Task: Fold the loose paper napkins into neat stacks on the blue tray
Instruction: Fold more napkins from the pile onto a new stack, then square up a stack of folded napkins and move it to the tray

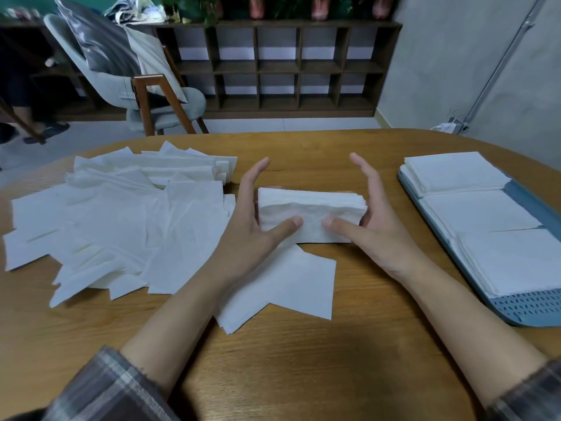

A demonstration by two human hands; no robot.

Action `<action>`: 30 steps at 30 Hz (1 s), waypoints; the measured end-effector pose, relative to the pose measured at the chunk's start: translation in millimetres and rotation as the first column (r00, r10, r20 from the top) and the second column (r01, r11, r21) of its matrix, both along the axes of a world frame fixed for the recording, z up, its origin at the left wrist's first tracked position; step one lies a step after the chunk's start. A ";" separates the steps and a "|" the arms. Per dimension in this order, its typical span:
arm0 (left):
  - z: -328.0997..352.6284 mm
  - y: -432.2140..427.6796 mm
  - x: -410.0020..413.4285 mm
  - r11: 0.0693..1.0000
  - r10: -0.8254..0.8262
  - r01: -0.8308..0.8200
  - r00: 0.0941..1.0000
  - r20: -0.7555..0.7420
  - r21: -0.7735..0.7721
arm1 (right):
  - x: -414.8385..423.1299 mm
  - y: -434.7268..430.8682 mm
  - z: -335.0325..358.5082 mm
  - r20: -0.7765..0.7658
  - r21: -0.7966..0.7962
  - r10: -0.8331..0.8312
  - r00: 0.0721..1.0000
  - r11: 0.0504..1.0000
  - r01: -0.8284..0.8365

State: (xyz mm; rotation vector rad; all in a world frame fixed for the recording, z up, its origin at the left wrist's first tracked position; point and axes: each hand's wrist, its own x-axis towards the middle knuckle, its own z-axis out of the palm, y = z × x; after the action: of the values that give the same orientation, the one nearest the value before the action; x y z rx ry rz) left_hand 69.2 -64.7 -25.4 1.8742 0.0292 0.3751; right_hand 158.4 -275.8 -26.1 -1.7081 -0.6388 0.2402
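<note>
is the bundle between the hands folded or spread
Folded: the napkin bundle is a compact block, layered edges showing, between the left hand and right hand.

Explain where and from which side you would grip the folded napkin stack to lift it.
Take the folded stack by its two short ends, from left and right, as the left hand and right hand flank it. Its loose layers would likely fan if pinched at one corner.

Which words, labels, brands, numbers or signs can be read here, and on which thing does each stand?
None can be read.
The napkin bundle between the left hand and the right hand, the stacks and the blue tray carry no print.
The bags on the far shelf are too blurred to tell.
</note>
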 end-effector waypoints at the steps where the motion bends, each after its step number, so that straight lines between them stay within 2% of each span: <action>1: -0.5 -1.1 0.5 1.000 0.004 -0.004 1.000 -0.008 0.024 | -0.2 0.3 -0.1 0.029 -0.074 -0.016 0.999 0.997 0.018; 4: -4.3 0.2 1.9 0.996 0.018 -0.019 1.000 0.007 0.088 | -2.9 4.3 1.0 0.096 -0.152 -0.049 0.994 0.986 0.064; 8: -7.5 2.1 3.1 0.998 0.030 -0.032 0.999 0.040 0.053 | -3.8 5.7 2.9 0.064 -0.046 -0.117 0.991 0.992 0.120; 11: -8.6 2.8 4.4 0.994 0.072 -0.078 0.994 0.077 0.080 | -5.5 3.4 3.5 0.034 0.021 -0.054 0.998 0.998 0.054; 16: -13.3 7.6 7.5 0.990 0.101 -0.106 0.993 0.056 0.093 | -3.7 -2.6 1.1 0.064 0.014 0.021 0.998 1.000 -0.021; 22: -15.2 2.1 3.3 0.996 0.055 -0.057 0.998 0.028 0.064 | 1.1 -8.0 -8.9 -0.006 0.031 -0.067 0.998 0.997 0.067; 26: -16.2 -6.8 0.1 0.987 0.044 -0.057 0.995 0.086 0.150 | 1.2 -8.9 -5.3 0.006 -0.010 -0.130 0.991 0.991 0.130; 30: -2.8 -16.0 0.1 0.984 0.080 -0.091 0.994 0.074 0.153 | -1.6 -20.5 6.9 0.013 -0.051 -0.143 0.990 0.988 0.144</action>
State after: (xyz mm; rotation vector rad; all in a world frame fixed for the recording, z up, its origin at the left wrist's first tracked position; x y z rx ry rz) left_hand 69.3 -80.7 -28.2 2.0177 0.0353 0.5125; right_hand 156.9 -296.3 -19.2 -1.7976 -0.5176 0.1483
